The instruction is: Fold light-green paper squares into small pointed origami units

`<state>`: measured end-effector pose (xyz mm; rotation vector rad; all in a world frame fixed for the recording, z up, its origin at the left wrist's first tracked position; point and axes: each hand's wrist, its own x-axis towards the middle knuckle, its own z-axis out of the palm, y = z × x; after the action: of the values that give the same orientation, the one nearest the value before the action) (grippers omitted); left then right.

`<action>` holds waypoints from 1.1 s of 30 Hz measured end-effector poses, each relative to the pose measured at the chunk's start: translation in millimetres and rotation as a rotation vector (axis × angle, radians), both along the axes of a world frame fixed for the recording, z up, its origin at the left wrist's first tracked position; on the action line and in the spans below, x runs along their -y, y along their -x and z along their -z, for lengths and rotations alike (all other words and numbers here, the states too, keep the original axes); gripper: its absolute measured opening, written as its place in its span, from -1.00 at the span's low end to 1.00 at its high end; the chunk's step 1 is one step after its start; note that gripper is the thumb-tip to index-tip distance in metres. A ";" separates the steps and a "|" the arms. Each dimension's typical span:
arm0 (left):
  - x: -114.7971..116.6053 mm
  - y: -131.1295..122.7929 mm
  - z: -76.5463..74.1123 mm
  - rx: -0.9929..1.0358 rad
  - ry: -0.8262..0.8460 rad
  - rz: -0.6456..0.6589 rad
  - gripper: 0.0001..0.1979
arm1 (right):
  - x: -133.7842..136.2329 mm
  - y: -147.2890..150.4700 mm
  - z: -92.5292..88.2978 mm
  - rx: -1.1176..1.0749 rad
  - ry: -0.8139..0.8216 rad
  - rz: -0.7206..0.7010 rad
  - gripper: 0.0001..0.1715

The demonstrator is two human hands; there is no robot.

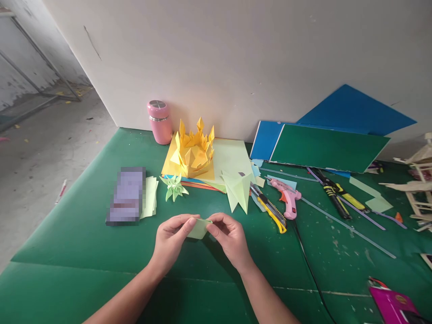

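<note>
Both hands hold one small folded piece of pale green paper [199,228] just above the green table cover [84,238]. My left hand [172,238] pinches its left side with thumb and fingers. My right hand [227,236] pinches its right edge. Beyond the hands lie a small green origami flower [174,187], a folded pale green paper shape [238,189] and a yellow origami crown [194,150] on a stack of coloured sheets.
A pink flask [159,121] stands by the wall. A pink glue gun [286,195] with its black cord, a yellow utility knife [272,209], pliers [332,191], blue and green boards [324,146], a stick model [420,184] and a blurred-out object [126,195] lie around.
</note>
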<state>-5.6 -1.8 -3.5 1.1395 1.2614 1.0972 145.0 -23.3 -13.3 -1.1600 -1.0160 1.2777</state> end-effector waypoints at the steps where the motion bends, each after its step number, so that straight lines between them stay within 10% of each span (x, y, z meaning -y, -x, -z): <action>1: 0.6 -0.3 0.4 0.004 -0.010 -0.005 -0.81 | -0.3 0.0 0.3 -0.020 -0.003 0.004 -0.83; 12: 5.2 -4.9 -3.8 -0.073 -0.199 -0.047 -0.87 | -1.6 -1.1 -1.0 -0.001 -0.099 0.075 -0.78; 33: 11.4 -9.1 5.6 0.175 0.103 -0.116 -0.75 | 1.4 2.4 -2.1 0.102 -0.183 0.071 -0.67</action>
<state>3.4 -13.2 -9.1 0.8827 1.2432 1.1770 142.6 -24.7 -11.1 -1.1187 -1.1325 1.0548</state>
